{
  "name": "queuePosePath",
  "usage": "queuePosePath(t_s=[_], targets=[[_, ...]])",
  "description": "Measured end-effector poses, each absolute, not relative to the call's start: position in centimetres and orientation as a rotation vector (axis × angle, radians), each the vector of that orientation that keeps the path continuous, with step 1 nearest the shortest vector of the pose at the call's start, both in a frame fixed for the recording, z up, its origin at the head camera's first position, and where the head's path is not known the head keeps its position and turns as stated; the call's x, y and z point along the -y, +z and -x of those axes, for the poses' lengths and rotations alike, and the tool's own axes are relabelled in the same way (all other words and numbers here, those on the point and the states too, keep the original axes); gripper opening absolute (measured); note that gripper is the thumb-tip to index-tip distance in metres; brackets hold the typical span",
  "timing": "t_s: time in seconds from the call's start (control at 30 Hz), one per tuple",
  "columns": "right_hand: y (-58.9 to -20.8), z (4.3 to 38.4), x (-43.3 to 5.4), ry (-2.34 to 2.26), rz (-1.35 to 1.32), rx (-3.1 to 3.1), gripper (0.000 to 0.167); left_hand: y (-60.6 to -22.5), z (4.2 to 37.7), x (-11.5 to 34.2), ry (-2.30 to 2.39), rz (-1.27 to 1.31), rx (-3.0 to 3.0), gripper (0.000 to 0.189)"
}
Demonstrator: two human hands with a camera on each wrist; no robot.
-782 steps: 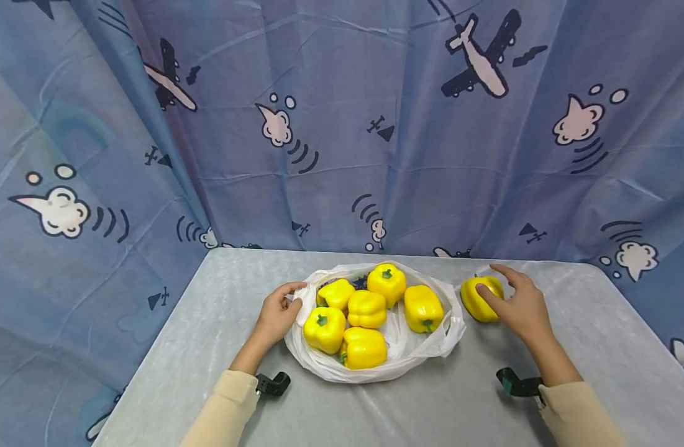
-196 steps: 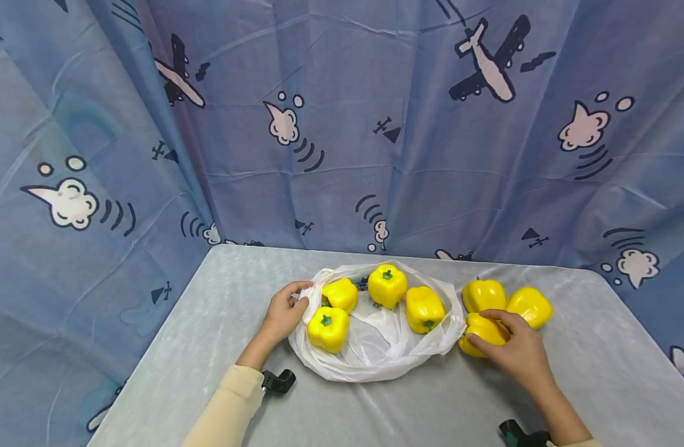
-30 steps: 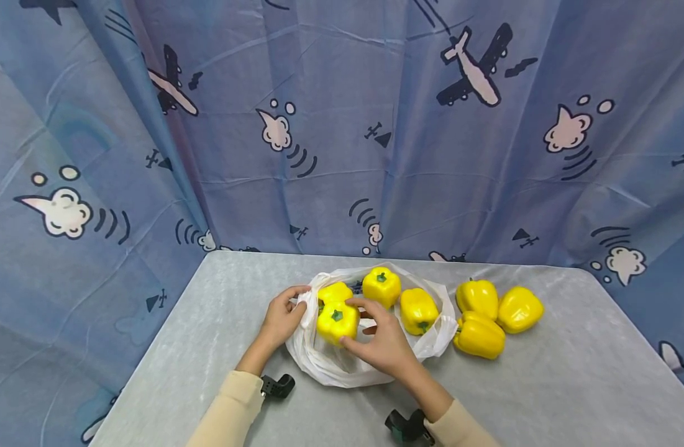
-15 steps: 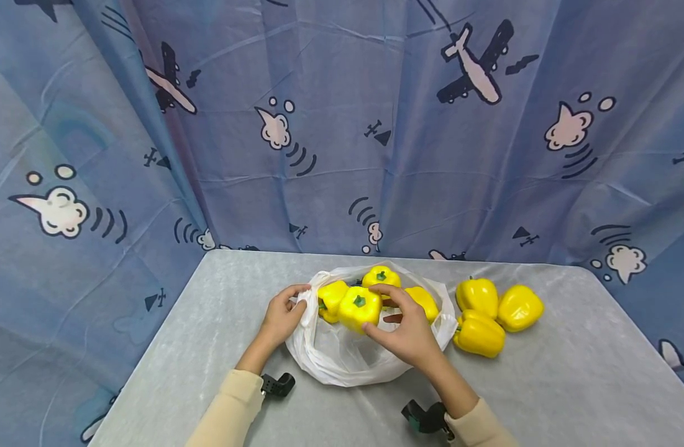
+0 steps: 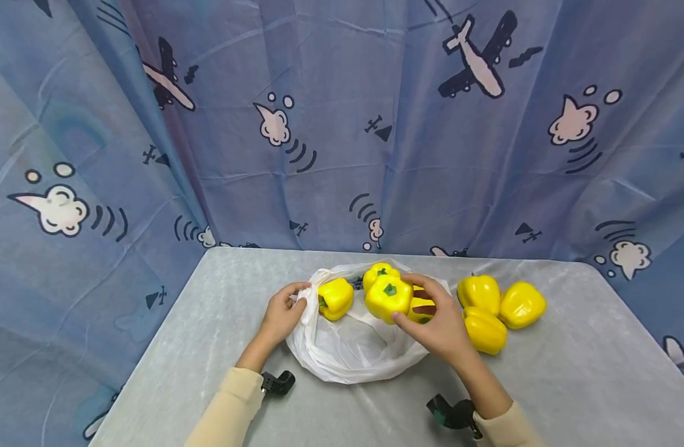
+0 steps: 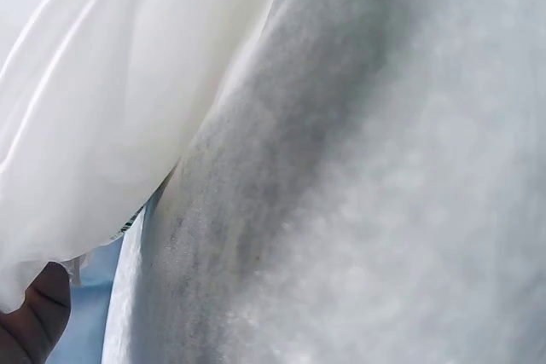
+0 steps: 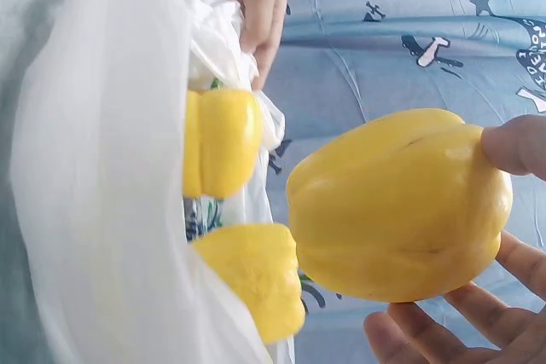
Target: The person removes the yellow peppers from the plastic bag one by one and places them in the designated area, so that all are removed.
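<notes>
— Fingers [image 5: 425, 292] of the right hand [image 5: 439, 323] are curled round a yellow pepper [image 5: 389, 298], thumb on its near side, and they carry it above the white plastic bag [image 5: 347, 347]. Where was it a moment ago?

— Half a second back it hung further left, over the middle of the bag; a second back it lay low in the bag's left part. Now it is higher and further right, in front of the pepper at the bag's right edge [image 5: 421, 309], which it partly hides. The right wrist view shows the held pepper [image 7: 401, 206] clear of the plastic, fingertips [image 7: 512, 144] on its far side.

— And the left hand [image 5: 280, 316]?

— Unmoved. Its fingers pinch the bag's left rim, as before.

— What remains inside?

— One pepper by the left rim [image 5: 336, 298], one at the far side [image 5: 375, 273], and the half-hidden one on the right.

— Outside the bag?

— Three peppers [image 5: 501, 310] in a cluster on the grey table [image 5: 571, 385], right of the bag, same as a second ago. Behind hangs a blue curtain [image 5: 342, 124] printed with aeroplanes.
</notes>
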State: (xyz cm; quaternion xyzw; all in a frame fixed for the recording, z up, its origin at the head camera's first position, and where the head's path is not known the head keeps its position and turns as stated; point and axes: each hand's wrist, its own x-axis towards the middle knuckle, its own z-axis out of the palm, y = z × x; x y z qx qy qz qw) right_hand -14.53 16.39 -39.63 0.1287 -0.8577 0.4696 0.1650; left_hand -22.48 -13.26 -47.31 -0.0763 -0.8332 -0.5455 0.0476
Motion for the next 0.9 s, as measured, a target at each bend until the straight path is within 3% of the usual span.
queuePosePath(t_s=[0.9], targets=[[-37.2,11.6,-24.8,1.195,-0.16,2.337,0.06,-47.4,22.6,13.2,-1.682,0.226,2.535,0.033]])
